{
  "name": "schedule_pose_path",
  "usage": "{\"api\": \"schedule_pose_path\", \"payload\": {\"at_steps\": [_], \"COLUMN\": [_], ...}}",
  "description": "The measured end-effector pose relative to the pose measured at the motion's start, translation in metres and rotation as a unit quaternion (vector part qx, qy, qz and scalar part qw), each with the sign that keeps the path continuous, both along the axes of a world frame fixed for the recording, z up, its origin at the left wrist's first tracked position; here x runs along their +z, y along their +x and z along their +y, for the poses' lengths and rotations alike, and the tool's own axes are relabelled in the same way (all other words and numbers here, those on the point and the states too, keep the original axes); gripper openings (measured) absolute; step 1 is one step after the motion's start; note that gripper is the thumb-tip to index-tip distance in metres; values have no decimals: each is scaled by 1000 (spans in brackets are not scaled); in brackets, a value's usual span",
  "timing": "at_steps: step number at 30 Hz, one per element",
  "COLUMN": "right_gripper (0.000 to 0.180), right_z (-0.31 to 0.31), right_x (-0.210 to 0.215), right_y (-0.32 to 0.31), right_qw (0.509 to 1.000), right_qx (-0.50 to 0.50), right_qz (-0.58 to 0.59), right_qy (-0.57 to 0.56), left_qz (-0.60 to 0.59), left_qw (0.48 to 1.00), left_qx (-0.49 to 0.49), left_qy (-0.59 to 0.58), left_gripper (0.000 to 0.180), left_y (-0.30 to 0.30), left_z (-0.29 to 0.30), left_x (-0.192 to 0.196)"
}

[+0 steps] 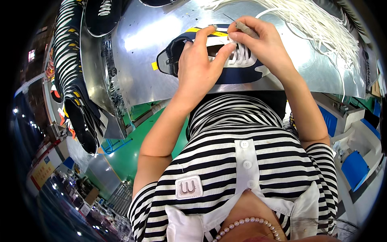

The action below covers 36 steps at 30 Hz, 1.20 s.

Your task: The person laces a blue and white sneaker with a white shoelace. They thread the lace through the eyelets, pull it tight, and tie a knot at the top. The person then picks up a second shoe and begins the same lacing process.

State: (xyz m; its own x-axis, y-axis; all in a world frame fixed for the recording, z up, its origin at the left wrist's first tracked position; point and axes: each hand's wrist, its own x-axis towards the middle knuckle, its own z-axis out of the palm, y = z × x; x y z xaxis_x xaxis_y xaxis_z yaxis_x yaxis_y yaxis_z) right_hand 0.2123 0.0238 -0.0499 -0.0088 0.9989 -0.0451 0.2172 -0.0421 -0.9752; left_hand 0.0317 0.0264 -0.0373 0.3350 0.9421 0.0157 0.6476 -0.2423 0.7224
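Partly laced navy shoe (236, 76)

i have two hands here, one left hand (197, 66) and one right hand (264, 42). i count one shoe (238, 76) between them, one thin tool (246, 29), one bundle of white laces (322, 30), three shirt buttons (247, 164), one chest patch (188, 187), one bead necklace (252, 220). the stacked shoes (69, 60) overlap too much for me to count.
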Motion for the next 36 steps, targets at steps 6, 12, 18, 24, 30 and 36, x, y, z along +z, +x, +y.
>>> {"api": "schedule_pose_path", "payload": {"at_steps": [6, 12, 18, 24, 30, 36], "right_gripper": [26, 17, 11, 15, 13, 20], "right_z": [-10, -38, -35, -9, -22, -33], "right_x": [0, 5, 13, 14, 23, -8], "right_y": [-1, 12, 14, -5, 15, 9], "right_qw": [998, 997, 984, 924, 947, 978], "right_qx": [-30, 8, 42, 123, 124, -60], "right_qz": [6, -54, -163, -355, -284, -156], "right_qy": [59, 46, 61, 71, 83, 123], "left_qz": [-59, -39, -61, -66, -154, -204], "left_qw": [995, 990, 987, 985, 987, 977], "left_qx": [60, 84, 80, 19, 29, 48], "left_qy": [58, 110, 126, 158, 32, -44], "left_gripper": [41, 41, 40, 35, 41, 39], "left_y": [8, 9, 9, 4, -11, 3], "left_z": [-1, -4, -4, -9, -4, 4], "left_x": [-15, -20, -24, -25, -24, -19]}}
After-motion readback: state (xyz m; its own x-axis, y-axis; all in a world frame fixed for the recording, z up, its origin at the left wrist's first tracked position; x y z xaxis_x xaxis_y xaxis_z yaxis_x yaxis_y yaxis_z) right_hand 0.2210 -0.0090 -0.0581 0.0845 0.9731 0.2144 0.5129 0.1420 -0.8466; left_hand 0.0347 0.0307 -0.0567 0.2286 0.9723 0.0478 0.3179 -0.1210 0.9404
